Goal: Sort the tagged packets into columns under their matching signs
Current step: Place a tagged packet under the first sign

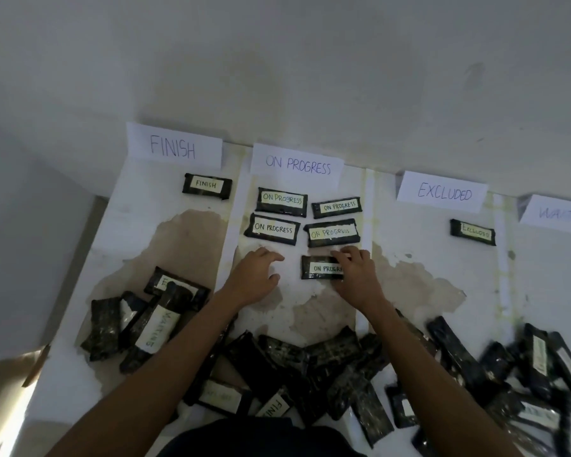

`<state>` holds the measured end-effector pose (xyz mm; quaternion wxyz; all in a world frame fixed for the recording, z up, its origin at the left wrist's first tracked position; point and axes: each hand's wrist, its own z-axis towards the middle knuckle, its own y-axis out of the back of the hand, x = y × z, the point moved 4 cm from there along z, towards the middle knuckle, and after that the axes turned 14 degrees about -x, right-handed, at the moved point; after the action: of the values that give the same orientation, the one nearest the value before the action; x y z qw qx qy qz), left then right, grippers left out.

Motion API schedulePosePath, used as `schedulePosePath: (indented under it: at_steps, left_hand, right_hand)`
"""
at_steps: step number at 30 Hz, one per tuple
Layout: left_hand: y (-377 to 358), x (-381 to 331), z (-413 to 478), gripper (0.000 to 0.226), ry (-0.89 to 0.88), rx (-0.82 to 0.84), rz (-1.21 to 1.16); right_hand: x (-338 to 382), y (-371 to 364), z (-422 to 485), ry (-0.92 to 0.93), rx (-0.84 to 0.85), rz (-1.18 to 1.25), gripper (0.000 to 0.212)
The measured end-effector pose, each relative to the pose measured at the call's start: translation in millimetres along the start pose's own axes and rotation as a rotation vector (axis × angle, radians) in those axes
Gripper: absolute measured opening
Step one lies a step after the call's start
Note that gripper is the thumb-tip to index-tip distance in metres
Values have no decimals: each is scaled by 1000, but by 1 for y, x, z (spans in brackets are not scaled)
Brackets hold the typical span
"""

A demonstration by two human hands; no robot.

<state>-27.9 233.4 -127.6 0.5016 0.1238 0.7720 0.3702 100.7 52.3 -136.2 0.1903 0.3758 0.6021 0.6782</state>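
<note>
Fingers [345, 255] of your right hand [358, 275] curl round the right end of the ON PROGRESS packet [322, 268], low in the column under the ON PROGRESS sign [297, 163]. Square it beneath the packet above [332, 232], leave a gap, then release. Your left hand [256, 275] rests loose alongside, holding nothing.
</note>
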Motion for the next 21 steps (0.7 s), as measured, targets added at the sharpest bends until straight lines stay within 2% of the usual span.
schedulePosePath:
  at_steps: [4, 8, 10, 13, 16, 18, 19, 20, 21]
  left_hand:
    - [30, 13, -32, 40, 8, -78, 71]
    - [52, 44, -85, 41, 101, -247, 223]
    - [49, 56, -111, 53, 197, -230, 355]
    - [25, 69, -141, 85, 312, -102, 509]
    - [9, 67, -152, 106, 282, -75, 617]
    - [10, 69, -151, 104, 298, -105, 578]
    - [15, 68, -151, 100, 337, -124, 478]
    - [22, 62, -151, 92, 421, -157, 277]
    - [29, 56, -150, 74, 519, -208, -23]
  right_hand:
    - [32, -2, -13, 28, -25, 21, 65]
    - [72, -11, -33, 80, 79, 78, 59]
    - [89, -15, -44, 95, 118, 120, 56]
    - [108, -20, -59, 107, 158, 173, 55]
    - [119, -16, -69, 112, 167, 209, 54]
    - [122, -9, -74, 107, 148, 255, 52]
    - [122, -5, -77, 104, 145, 281, 51]
    - [122, 1, -80, 95, 141, 314, 51]
    - [121, 8, -82, 78, 138, 360, 49]
